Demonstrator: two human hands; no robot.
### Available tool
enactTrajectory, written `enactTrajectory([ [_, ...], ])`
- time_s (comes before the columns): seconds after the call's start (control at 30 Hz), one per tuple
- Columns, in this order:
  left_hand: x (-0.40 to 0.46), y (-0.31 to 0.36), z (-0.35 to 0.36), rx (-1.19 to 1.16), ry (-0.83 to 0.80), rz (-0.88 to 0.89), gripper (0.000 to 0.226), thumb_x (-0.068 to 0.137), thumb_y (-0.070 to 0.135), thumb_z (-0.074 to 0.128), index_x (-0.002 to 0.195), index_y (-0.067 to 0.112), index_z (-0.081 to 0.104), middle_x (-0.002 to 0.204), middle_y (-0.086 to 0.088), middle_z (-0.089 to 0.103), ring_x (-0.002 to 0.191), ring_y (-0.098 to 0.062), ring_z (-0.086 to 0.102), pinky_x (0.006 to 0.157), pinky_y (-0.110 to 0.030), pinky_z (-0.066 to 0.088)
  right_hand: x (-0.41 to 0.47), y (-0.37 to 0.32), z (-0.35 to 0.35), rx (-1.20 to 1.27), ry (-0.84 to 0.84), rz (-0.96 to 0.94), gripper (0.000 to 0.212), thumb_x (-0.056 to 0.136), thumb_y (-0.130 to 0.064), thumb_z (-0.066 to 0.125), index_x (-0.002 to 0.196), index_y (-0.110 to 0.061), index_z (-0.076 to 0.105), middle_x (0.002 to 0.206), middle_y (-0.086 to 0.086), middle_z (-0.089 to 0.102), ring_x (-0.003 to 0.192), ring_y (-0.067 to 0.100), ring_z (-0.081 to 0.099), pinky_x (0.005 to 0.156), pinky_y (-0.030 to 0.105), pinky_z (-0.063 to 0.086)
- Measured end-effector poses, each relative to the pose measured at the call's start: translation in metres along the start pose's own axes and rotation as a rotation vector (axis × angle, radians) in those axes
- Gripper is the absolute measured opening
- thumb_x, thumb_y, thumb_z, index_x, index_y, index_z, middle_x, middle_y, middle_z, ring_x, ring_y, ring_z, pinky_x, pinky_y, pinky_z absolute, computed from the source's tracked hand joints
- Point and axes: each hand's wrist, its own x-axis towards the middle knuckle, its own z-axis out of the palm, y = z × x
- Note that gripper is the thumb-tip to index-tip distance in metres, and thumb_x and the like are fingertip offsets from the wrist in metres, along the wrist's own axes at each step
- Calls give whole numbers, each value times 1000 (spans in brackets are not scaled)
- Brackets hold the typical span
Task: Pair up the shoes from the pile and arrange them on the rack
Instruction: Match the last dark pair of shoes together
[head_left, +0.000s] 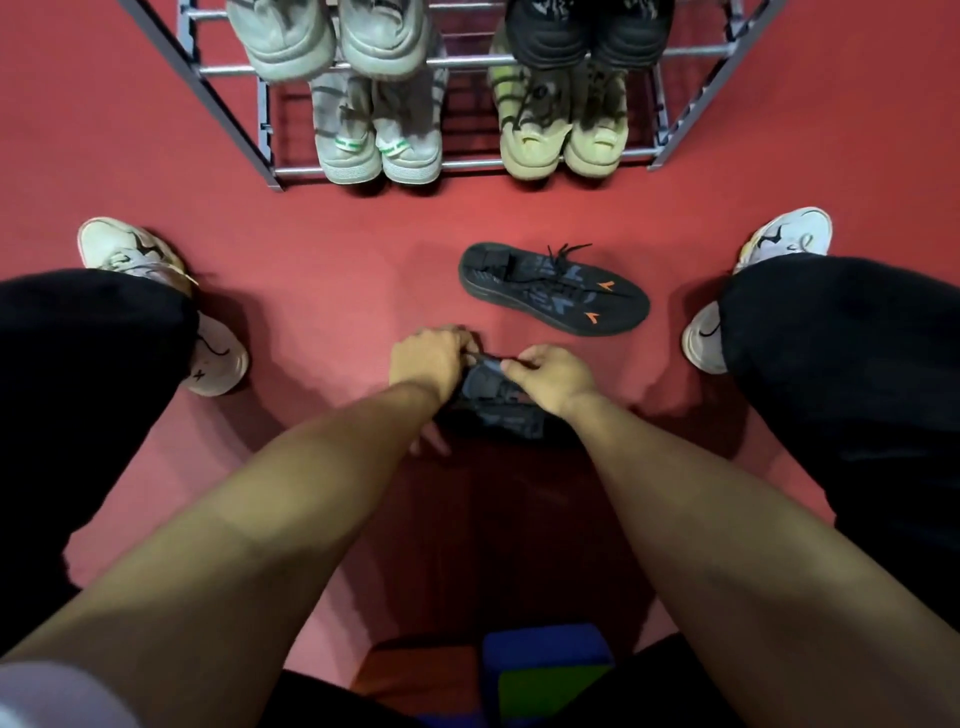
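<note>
A black knit shoe (496, 410) rests on the red floor between my arms. My left hand (428, 361) and my right hand (553, 376) both pinch its laces or tongue at the top. Its match, a black shoe with orange marks (553, 291), lies on its side just beyond, laces loose. The grey metal rack (467, 163) stands ahead. It holds a grey pair (379, 145) and a tan pair (563, 140) on the bottom shelf, with a light grey pair (332, 41) and a black pair (587, 31) on the shelf above.
My legs in black trousers spread to both sides, with white sneakers on my feet (135, 254) (789, 234). Another white shoe (218, 358) shows by the left leg and one (704, 338) by the right. A blue and green block (545, 670) sits under me.
</note>
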Motion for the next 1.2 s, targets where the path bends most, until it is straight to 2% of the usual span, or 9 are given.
enactTrajectory([
  [0.07, 18, 6, -14, -108, 7, -10, 19, 89, 30, 54, 100, 31, 69, 109, -6, 71, 102, -31, 65, 83, -33, 47, -2, 5, -2, -107, 7, -25, 45, 83, -47, 64, 123, -27, 60, 120, 1, 67, 116, 26, 59, 98, 35, 45],
  [0.13, 39, 13, -29, -295, 65, -27, 23, 89, 20, 51, 102, 25, 69, 106, -9, 73, 102, -32, 65, 86, -34, 48, -2, 8, -2, -81, -4, -26, 40, 86, -25, 67, 124, -19, 60, 115, 4, 66, 108, 25, 62, 91, 23, 48],
  [0.23, 70, 14, -56, -400, 150, -65, 27, 84, 10, 51, 99, 24, 70, 102, -4, 74, 98, -27, 67, 87, -31, 49, 3, 29, 2, 153, 67, 90, 15, 88, 1, 56, 86, -9, 66, 88, 3, 62, 78, 18, 58, 60, 12, 48],
  [0.37, 96, 2, -76, -351, 79, -121, 22, 84, 16, 58, 101, 24, 69, 106, -4, 73, 101, -26, 66, 90, -29, 49, 8, 52, 0, 210, 96, 127, 12, 88, -7, 66, 93, -17, 68, 96, 4, 69, 90, 19, 64, 87, 28, 50],
  [0.5, 112, -3, -67, -341, 21, -132, 27, 86, 23, 65, 113, 22, 65, 114, -1, 70, 108, -23, 63, 90, -26, 44, 8, 53, -2, 292, 93, 119, 10, 86, -8, 67, 93, -15, 68, 92, 5, 70, 87, 19, 64, 84, 25, 49],
  [0.7, 129, 14, -45, -326, -90, -60, 40, 91, 35, 58, 130, 27, 58, 128, -2, 65, 119, -25, 59, 104, -32, 44, 1, 57, -1, -22, -3, 12, 23, 94, -21, 53, 112, -14, 66, 111, 9, 71, 104, 29, 65, 91, 30, 48],
  [0.93, 126, 5, -50, -89, -69, -45, 40, 81, 29, 68, 119, 38, 63, 120, -3, 68, 110, -29, 63, 92, -36, 50, -16, 57, -40, -168, 241, -116, 24, 99, -17, 47, 113, -14, 65, 110, 18, 71, 104, 37, 63, 83, 36, 45],
  [1.13, 55, -29, -43, -149, -174, -199, 44, 68, 34, 73, 110, 29, 60, 114, -8, 68, 103, -30, 65, 87, -38, 52, -12, 36, -53, 280, 300, 23, 24, 98, -11, 49, 114, -8, 66, 107, 16, 71, 104, 33, 64, 87, 32, 47],
  [1.2, 22, -34, -34, -233, -258, -207, 55, 64, 30, 76, 115, 21, 58, 115, -9, 68, 103, -26, 65, 86, -34, 52, -11, 17, -48, 521, 303, 44, 25, 99, -8, 48, 116, -4, 65, 106, 14, 69, 99, 30, 65, 78, 26, 53],
])
